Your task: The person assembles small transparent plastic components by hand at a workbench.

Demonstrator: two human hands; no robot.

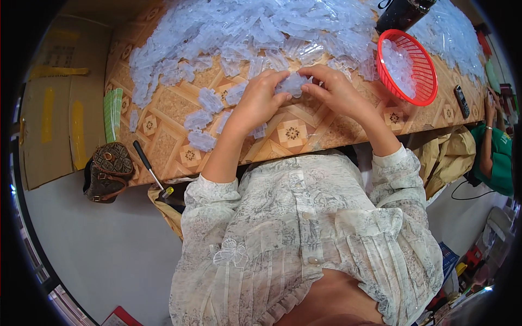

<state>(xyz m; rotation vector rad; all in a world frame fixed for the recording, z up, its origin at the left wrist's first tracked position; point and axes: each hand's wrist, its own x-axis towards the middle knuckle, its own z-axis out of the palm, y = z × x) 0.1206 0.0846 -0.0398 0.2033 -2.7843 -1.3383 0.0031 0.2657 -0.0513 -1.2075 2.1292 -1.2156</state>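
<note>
Between my two hands, just above the patterned table (pixel 163 136), is a small bundle of clear plastic pieces (pixel 293 84). My left hand (pixel 263 98) closes on its left side with thumb and fingers. On the other side my right hand (pixel 333 89) pinches it the same way. Several similar clear bundles (pixel 202 140) lie beside and under my left forearm. Beyond my hands spreads a big heap of loose clear plastic pieces (pixel 244 32). The exact shape of the held pieces is partly hidden by my fingers.
A red basket (pixel 427 81) holding small clear parts stands tilted to the right, with a dark bottle (pixel 402 15) behind it. Nearby lies a mobile phone (pixel 461 101). At left are a screwdriver (pixel 147 163), a brown patterned bag (pixel 111 168) and a cardboard box (pixel 60 108). Another person's arm (pixel 488 141) shows far right.
</note>
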